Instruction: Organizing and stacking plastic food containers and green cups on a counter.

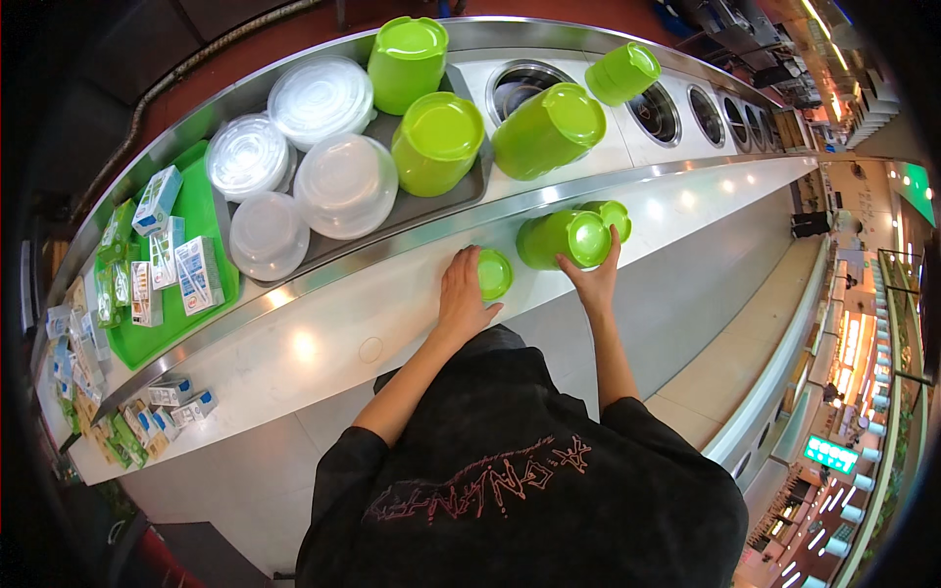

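Note:
On the white counter ledge [412, 323] before me, my left hand [463, 298] is curved around the side of a small round green bowl [495, 274], its fingers on the far left edge and its thumb near the front. My right hand [597, 283] grips a stack of green bowls [548, 241] lower down, thumb at the front and fingers along the right side. Another, smaller green stack [616, 217] touches it on the right, partly behind my fingers. A short gap separates the left bowl from these stacks.
Across a metal rail [367, 246], more green stacks [441, 140] and clear plastic lidded bowls [345, 184] sit on a grey tray [338, 246]. A green tray [136, 353] holds drink cartons [198, 275]. Round metal-rimmed wells [654, 114] line the counter; loose cartons [169, 392] lie left.

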Tool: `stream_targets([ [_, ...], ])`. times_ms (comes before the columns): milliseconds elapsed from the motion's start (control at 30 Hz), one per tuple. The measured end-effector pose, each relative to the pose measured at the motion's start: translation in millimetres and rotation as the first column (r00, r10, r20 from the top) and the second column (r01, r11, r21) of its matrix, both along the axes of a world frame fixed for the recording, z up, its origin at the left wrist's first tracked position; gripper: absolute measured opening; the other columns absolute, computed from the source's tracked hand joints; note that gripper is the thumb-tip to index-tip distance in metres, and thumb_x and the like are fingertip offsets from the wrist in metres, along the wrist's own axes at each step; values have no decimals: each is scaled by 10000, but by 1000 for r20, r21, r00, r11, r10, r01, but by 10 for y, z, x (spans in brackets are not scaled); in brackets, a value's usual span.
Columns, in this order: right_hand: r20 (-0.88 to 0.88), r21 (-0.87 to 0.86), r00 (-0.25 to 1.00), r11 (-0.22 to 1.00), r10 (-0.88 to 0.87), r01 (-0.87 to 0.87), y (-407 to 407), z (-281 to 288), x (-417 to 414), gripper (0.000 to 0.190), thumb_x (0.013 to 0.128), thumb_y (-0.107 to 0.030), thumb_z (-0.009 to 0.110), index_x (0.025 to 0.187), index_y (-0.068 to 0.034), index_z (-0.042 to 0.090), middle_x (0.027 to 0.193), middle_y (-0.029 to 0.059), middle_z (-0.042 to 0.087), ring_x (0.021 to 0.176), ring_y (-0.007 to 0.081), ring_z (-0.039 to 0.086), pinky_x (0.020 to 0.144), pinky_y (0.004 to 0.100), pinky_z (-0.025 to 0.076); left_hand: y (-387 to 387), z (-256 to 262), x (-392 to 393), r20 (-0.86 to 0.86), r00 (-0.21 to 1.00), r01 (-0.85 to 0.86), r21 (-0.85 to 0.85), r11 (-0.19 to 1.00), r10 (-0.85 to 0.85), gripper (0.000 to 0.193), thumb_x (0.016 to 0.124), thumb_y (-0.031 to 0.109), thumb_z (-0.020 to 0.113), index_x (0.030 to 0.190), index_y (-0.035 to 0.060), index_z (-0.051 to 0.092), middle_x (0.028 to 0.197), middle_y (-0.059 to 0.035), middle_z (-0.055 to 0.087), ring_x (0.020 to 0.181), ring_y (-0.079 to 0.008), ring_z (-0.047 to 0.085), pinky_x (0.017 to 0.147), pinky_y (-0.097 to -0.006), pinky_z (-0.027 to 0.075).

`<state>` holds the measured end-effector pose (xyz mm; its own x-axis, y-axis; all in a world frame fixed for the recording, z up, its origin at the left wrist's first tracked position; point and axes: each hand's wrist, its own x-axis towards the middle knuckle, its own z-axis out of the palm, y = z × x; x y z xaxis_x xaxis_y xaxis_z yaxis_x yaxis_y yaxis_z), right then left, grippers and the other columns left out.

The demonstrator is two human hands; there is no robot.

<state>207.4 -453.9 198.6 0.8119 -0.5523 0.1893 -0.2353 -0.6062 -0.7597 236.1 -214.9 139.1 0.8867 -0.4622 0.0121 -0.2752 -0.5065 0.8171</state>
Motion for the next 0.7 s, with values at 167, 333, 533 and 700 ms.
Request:
stream_targets([
  [167,48,77,995,992,93,-97,-99,147,73,1009,585,-246,909,1386,18,354,1310,183,505,1211,279,508,1019,387,423,-171,-36,18,-53,992,-112,-26,993,111,1073,619,191,878,1454,-10,236,1455,-237,366,1353,-397,362,1113,-444,327],
  [333,119,218,976,954,183,-206,-472,375,54,996,584,-223,901,1389,8,361,1321,174,489,1209,275,507,1022,390,419,-297,-30,-37,40,963,-267,-9,964,267,1041,598,174,892,1428,-13,293,1425,-234,410,1329,-399,396,1096,-438,360],
  [533,247,323,912,860,328,-396,-943,870,162,1021,582,-154,872,1427,-5,318,1331,148,465,1235,261,494,1041,393,428,-351,287,-160,-28,901,-433,-74,898,432,965,582,170,902,1379,-10,388,1367,-211,466,1264,-374,465,1068,-425,386],
  [700,413,425,833,730,368,-534,-877,1316,463,1052,569,-159,884,1432,-5,302,1356,159,449,1237,266,497,1029,403,440,-339,685,-279,-65,864,-504,-97,858,500,968,600,120,883,1408,5,363,1348,-161,471,1238,-283,501,1048,-392,412],
])
